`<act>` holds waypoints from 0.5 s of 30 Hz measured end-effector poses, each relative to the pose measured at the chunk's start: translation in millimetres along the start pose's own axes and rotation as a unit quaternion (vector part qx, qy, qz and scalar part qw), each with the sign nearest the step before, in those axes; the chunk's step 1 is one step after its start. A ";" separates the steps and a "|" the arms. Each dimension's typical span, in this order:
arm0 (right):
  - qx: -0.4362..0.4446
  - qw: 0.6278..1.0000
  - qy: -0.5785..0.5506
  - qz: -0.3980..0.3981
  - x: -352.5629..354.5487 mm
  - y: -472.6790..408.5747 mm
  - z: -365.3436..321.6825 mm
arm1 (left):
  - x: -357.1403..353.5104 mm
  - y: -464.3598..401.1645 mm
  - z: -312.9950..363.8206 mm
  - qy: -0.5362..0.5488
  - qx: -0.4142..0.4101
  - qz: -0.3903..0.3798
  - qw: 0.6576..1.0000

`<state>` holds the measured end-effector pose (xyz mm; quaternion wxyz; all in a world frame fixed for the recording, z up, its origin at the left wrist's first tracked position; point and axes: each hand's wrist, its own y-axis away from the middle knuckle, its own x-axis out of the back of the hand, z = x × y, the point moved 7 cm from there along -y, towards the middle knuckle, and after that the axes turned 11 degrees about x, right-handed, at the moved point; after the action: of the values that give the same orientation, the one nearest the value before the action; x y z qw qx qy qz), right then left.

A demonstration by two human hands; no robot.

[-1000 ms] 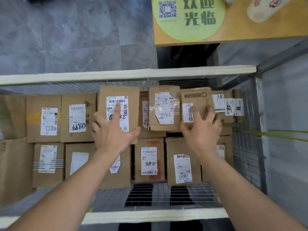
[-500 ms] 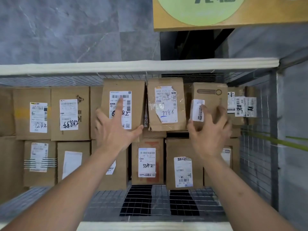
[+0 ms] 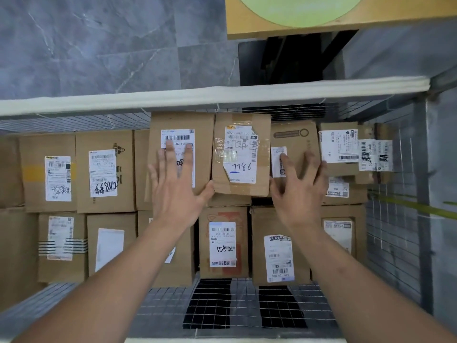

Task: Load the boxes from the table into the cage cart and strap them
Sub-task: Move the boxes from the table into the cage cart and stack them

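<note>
I look down into the wire cage cart (image 3: 393,246), which holds several brown cardboard boxes with white shipping labels. My left hand (image 3: 175,189) lies flat with spread fingers on the label of a tall box (image 3: 202,125) in the upper layer. My right hand (image 3: 300,186) presses with spread fingers on a smaller box with a printed bar logo (image 3: 293,134). Between my hands sits a taped box marked 7786 (image 3: 241,154). Below it stands a box marked 5082 (image 3: 223,243).
The cart's white padded far rail (image 3: 197,100) runs across the view, its mesh floor (image 3: 247,310) shows in front of the boxes. A wooden table edge with a green round sticker (image 3: 321,23) lies beyond. A yellow-green strap (image 3: 415,206) crosses the right mesh wall.
The view has moved closer to the cart. My left hand's fingers have spread flatter on the tall box's label. My right hand has stayed on the logo box.
</note>
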<state>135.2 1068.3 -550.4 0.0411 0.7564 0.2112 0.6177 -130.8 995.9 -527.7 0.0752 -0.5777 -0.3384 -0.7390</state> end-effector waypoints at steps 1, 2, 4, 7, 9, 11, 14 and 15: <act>0.002 1.000 0.012 0.003 -1.1 0.1 -0.2 | -1.1 1.6 3.2 -0.002 -0.017 0.004 1.000; 0.004 1.000 0.025 0.008 -1.4 0.9 -0.9 | -1.9 3.1 5.1 -0.006 -0.027 0.008 1.000; 0.002 0.999 0.042 0.012 -1.7 2.8 -2.7 | -4.0 4.2 4.9 -0.010 -0.036 0.011 0.999; 0.002 1.000 0.029 -0.006 -9.1 4.0 -7.1 | -5.0 5.2 0.5 -0.008 -0.050 0.025 0.998; 0.006 1.000 0.013 -0.012 -14.2 1.9 -8.8 | -4.7 5.4 -2.3 -0.007 -0.053 0.035 0.998; 0.001 1.000 -0.001 -0.022 -20.3 -2.4 -7.0 | -6.2 4.6 -2.1 -0.013 -0.048 0.034 0.998; -0.001 0.999 -0.019 -0.033 -30.1 -8.6 -3.1 | -6.8 4.4 1.0 -0.025 -0.045 0.037 0.998; 0.001 0.999 -0.027 -0.035 -33.0 -10.3 -1.6 | -7.1 4.5 1.5 -0.028 -0.045 0.037 0.998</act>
<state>126.0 1065.0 -583.7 0.0673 0.7650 0.2370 0.5950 -125.1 991.5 -532.1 0.0671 -0.6128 -0.2848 -0.7340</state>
